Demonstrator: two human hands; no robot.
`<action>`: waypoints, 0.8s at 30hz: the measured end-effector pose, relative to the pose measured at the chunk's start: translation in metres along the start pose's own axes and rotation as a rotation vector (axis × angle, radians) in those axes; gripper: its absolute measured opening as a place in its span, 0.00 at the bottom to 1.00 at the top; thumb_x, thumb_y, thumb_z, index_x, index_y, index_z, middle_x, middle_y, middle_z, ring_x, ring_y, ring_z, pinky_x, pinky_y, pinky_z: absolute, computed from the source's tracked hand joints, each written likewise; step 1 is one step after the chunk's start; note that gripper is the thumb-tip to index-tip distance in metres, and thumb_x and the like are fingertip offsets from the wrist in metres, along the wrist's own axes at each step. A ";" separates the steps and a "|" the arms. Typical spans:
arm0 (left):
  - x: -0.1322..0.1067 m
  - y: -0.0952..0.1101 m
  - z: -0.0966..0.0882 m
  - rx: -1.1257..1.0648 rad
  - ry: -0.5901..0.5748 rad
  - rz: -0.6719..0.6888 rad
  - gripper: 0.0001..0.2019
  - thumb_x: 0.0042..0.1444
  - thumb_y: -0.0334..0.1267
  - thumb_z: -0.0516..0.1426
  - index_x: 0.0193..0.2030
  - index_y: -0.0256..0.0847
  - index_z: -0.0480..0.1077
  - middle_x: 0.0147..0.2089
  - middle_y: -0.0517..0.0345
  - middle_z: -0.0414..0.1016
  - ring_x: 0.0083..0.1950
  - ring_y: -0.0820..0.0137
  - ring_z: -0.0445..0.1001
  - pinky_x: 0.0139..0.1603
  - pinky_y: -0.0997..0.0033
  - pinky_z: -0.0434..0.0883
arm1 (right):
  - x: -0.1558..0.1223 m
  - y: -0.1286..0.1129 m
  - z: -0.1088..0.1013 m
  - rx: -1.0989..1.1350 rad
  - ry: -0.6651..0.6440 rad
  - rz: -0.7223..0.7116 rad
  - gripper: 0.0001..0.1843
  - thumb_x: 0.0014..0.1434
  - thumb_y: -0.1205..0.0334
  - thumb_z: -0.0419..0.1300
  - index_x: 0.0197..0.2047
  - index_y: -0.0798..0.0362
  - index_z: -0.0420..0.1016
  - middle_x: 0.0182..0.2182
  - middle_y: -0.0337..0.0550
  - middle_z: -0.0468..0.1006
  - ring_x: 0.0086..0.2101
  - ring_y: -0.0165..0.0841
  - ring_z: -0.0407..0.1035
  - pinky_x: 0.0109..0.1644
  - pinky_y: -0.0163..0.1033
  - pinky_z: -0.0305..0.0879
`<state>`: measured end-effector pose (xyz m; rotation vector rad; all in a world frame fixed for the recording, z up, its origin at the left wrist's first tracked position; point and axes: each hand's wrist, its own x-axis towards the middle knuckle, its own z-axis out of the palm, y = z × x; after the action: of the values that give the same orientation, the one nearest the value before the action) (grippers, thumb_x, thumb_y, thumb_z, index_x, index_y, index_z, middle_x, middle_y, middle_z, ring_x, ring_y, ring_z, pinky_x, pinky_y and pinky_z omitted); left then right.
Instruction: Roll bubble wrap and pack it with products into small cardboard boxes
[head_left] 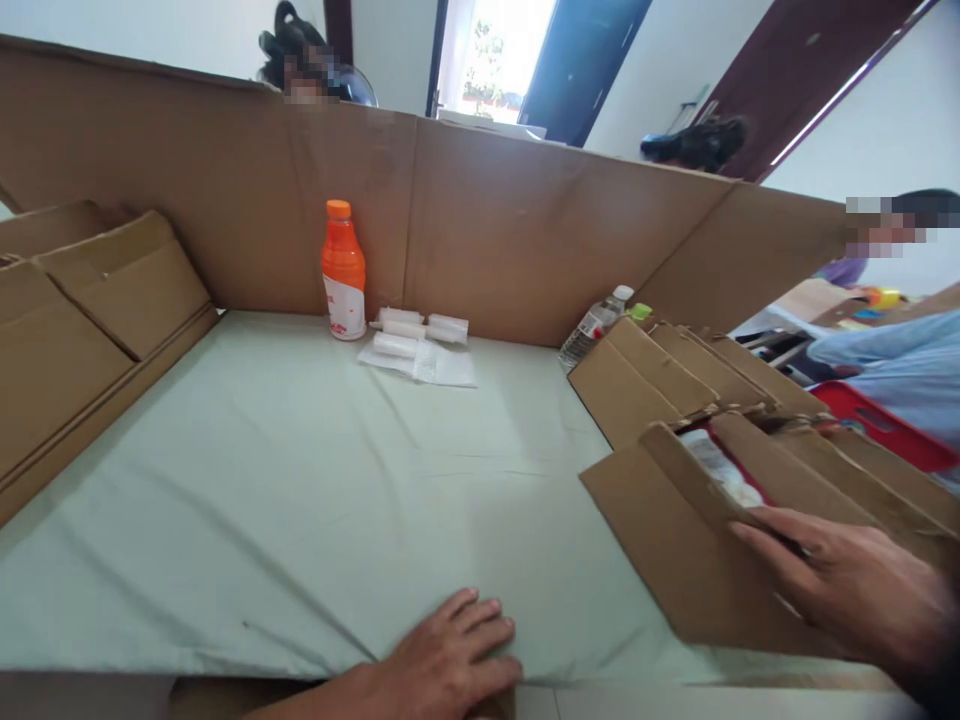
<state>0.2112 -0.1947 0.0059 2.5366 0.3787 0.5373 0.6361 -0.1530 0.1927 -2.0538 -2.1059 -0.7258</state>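
My left hand lies palm down at the front edge of the cloth-covered table, fingers spread and holding nothing. At the right, my right hand is on the rim of an open cardboard box, its thumb and fingers closed about the cardboard edge. Part of the fingers is hidden by the hand itself. Just beyond those fingertips, a clear plastic package with something white in it shows inside the box, beside a red edge.
An orange bottle stands at the back, with white wrapped rolls beside it. A clear bottle leans near more cardboard compartments. Cardboard boxes line the left side. A tall cardboard wall closes the back; people are beyond it.
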 end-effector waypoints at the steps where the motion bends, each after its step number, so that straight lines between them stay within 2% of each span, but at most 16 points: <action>1: -0.005 -0.002 -0.003 -0.047 0.089 -0.074 0.27 0.66 0.50 0.54 0.67 0.42 0.63 0.70 0.44 0.66 0.73 0.54 0.61 0.73 0.50 0.60 | 0.002 -0.022 -0.008 0.062 -0.003 -0.117 0.16 0.62 0.48 0.57 0.27 0.43 0.81 0.28 0.45 0.85 0.26 0.40 0.76 0.30 0.42 0.63; 4: -0.027 -0.011 -0.027 -0.114 0.436 -0.362 0.26 0.64 0.42 0.56 0.69 0.44 0.61 0.70 0.43 0.66 0.71 0.56 0.65 0.69 0.51 0.66 | 0.013 -0.108 -0.038 0.221 0.094 -0.395 0.13 0.66 0.57 0.56 0.34 0.47 0.80 0.30 0.45 0.84 0.31 0.39 0.76 0.39 0.42 0.66; 5: -0.036 -0.015 -0.037 -0.113 0.547 -0.448 0.26 0.64 0.40 0.55 0.69 0.46 0.60 0.70 0.43 0.66 0.70 0.56 0.66 0.68 0.50 0.67 | 0.018 -0.138 -0.048 0.268 0.125 -0.443 0.13 0.67 0.60 0.55 0.33 0.49 0.78 0.30 0.45 0.84 0.30 0.37 0.75 0.41 0.42 0.65; 6: -0.045 -0.019 -0.048 -0.109 0.639 -0.520 0.26 0.65 0.40 0.55 0.69 0.47 0.60 0.69 0.43 0.66 0.69 0.55 0.66 0.67 0.48 0.68 | 0.023 -0.167 -0.057 0.305 0.093 -0.480 0.14 0.67 0.64 0.54 0.31 0.50 0.76 0.28 0.43 0.82 0.29 0.35 0.73 0.41 0.41 0.64; 8: -0.062 -0.024 -0.068 -0.104 0.751 -0.619 0.28 0.64 0.41 0.56 0.70 0.46 0.58 0.69 0.42 0.66 0.68 0.53 0.68 0.65 0.46 0.69 | 0.031 -0.214 -0.074 0.374 0.044 -0.549 0.15 0.67 0.69 0.53 0.29 0.51 0.73 0.25 0.41 0.79 0.27 0.32 0.70 0.44 0.42 0.62; 10: -0.077 -0.025 -0.082 -0.108 0.794 -0.675 0.31 0.64 0.43 0.57 0.72 0.46 0.56 0.70 0.42 0.65 0.67 0.53 0.69 0.64 0.46 0.70 | 0.035 -0.244 -0.088 0.478 0.027 -0.608 0.15 0.69 0.68 0.53 0.30 0.52 0.74 0.25 0.40 0.78 0.27 0.32 0.69 0.48 0.43 0.62; 12: -0.090 -0.022 -0.088 -0.108 0.809 -0.711 0.33 0.63 0.43 0.58 0.73 0.47 0.53 0.71 0.42 0.63 0.65 0.53 0.70 0.63 0.47 0.71 | 0.035 -0.252 -0.096 0.608 0.052 -0.629 0.11 0.69 0.63 0.56 0.36 0.51 0.76 0.29 0.41 0.80 0.30 0.33 0.71 0.51 0.45 0.63; 14: -0.098 -0.020 -0.090 -0.096 0.825 -0.751 0.35 0.62 0.43 0.59 0.74 0.48 0.52 0.71 0.42 0.62 0.64 0.54 0.72 0.62 0.48 0.72 | 0.031 -0.243 -0.096 0.702 0.128 -0.561 0.05 0.67 0.61 0.61 0.43 0.50 0.77 0.34 0.42 0.82 0.34 0.35 0.74 0.54 0.47 0.65; 16: -0.102 -0.021 -0.090 -0.090 0.842 -0.788 0.36 0.61 0.43 0.60 0.73 0.47 0.52 0.70 0.42 0.63 0.62 0.55 0.72 0.62 0.49 0.73 | 0.024 -0.223 -0.085 0.721 0.247 -0.383 0.08 0.65 0.63 0.63 0.48 0.48 0.77 0.39 0.43 0.83 0.38 0.37 0.76 0.55 0.48 0.66; 18: -0.103 -0.025 -0.090 -0.109 0.849 -0.803 0.36 0.61 0.43 0.60 0.73 0.46 0.53 0.70 0.42 0.63 0.64 0.55 0.71 0.64 0.49 0.71 | 0.011 -0.201 -0.065 0.705 0.287 -0.166 0.10 0.64 0.63 0.63 0.49 0.46 0.77 0.40 0.43 0.83 0.41 0.38 0.77 0.54 0.48 0.69; 20: -0.101 -0.031 -0.092 -0.148 0.859 -0.795 0.36 0.60 0.41 0.61 0.73 0.46 0.53 0.71 0.43 0.62 0.68 0.54 0.67 0.66 0.49 0.69 | -0.005 -0.186 -0.040 0.713 0.147 -0.044 0.12 0.64 0.58 0.63 0.51 0.45 0.77 0.40 0.43 0.83 0.41 0.39 0.78 0.49 0.45 0.73; 22: -0.099 -0.037 -0.094 -0.200 0.859 -0.785 0.37 0.59 0.40 0.61 0.74 0.46 0.52 0.73 0.44 0.59 0.71 0.54 0.63 0.68 0.51 0.67 | -0.022 -0.183 -0.013 0.760 -0.085 -0.034 0.18 0.63 0.52 0.63 0.54 0.47 0.76 0.42 0.45 0.83 0.39 0.39 0.79 0.43 0.43 0.75; 24: -0.095 -0.042 -0.096 -0.251 0.841 -0.773 0.39 0.58 0.38 0.61 0.74 0.46 0.51 0.74 0.45 0.58 0.73 0.54 0.61 0.70 0.52 0.66 | -0.035 -0.193 0.012 0.823 -0.290 -0.059 0.25 0.61 0.48 0.64 0.58 0.49 0.74 0.46 0.49 0.83 0.41 0.41 0.79 0.42 0.43 0.77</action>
<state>0.0786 -0.1535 0.0303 1.6110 1.3949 1.1934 0.4549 -0.1741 0.1187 -1.6758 -2.0812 0.4254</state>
